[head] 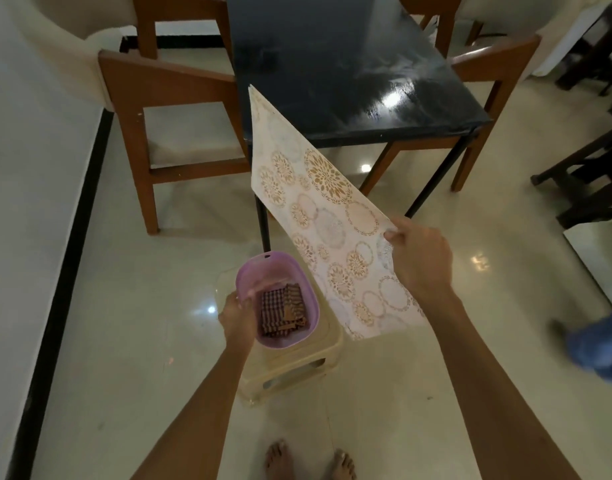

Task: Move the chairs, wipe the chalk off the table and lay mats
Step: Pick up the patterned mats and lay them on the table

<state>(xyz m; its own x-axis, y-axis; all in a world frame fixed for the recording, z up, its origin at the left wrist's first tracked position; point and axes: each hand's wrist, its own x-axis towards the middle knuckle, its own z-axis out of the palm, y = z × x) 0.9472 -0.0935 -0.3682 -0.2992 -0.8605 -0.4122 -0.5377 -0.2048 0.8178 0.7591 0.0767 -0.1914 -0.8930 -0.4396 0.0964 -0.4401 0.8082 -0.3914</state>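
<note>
before one table [349, 64], the right hand [420, 261] pinches mats [318, 216], the left hand [237, 315] grips one basin [309, 299].

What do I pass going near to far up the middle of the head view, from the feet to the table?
Bare feet → plastic stool → purple tub holding a checked cloth, left hand gripping its rim → patterned mat held by the right hand → black table.

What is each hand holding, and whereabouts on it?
The right hand pinches a patterned mat by its near long edge. The left hand grips the rim of a purple basket.
</note>
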